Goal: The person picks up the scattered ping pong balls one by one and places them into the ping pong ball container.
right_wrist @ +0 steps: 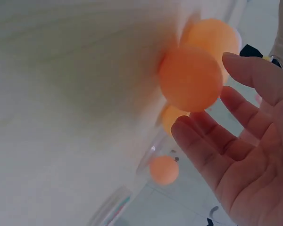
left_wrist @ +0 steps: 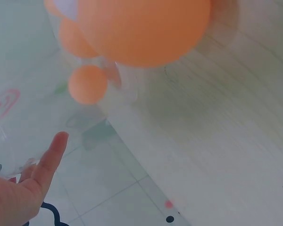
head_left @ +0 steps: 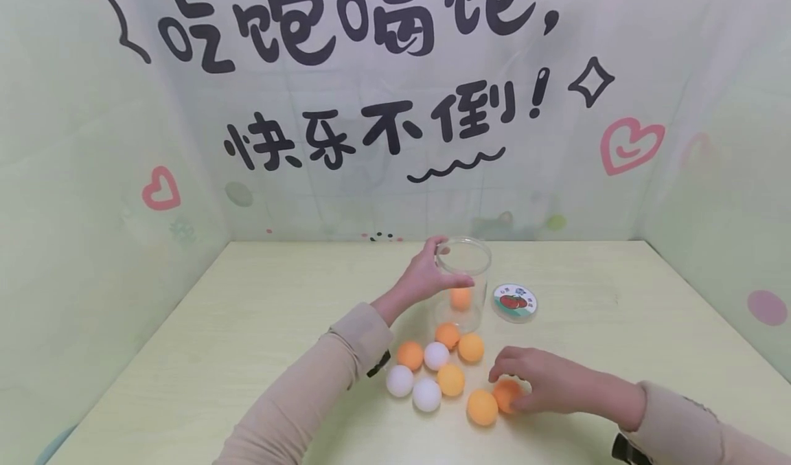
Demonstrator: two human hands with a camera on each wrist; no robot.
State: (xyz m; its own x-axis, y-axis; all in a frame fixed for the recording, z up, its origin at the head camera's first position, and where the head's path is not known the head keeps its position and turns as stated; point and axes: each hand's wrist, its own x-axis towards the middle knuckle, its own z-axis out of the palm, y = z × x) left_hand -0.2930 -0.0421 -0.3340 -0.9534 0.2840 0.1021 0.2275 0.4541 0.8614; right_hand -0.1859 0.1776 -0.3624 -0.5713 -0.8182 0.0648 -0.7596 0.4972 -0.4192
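Note:
My left hand [head_left: 426, 274] grips a clear plastic jar [head_left: 476, 307] near its rim, thumb across the near side. Through the jar's wall shows an orange ping-pong ball [head_left: 461, 299]. Lower right, my right hand [head_left: 550, 380] is at another orange ball [head_left: 508, 395], its thumb and fingers spread about it. In the right wrist view, the fingertips lie right at the edge of that ball [right_wrist: 191, 79]. A yellow-orange ball [head_left: 483, 408] sits beside it. Between the hands lie several more orange balls [head_left: 410, 356] and white balls [head_left: 427, 395].
A round lid [head_left: 516, 303] with a red printed picture lies right of the jar on the pale wooden table [head_left: 296, 279]. Behind the table hangs a printed cloth backdrop [head_left: 334, 204], with cloth walls on both sides.

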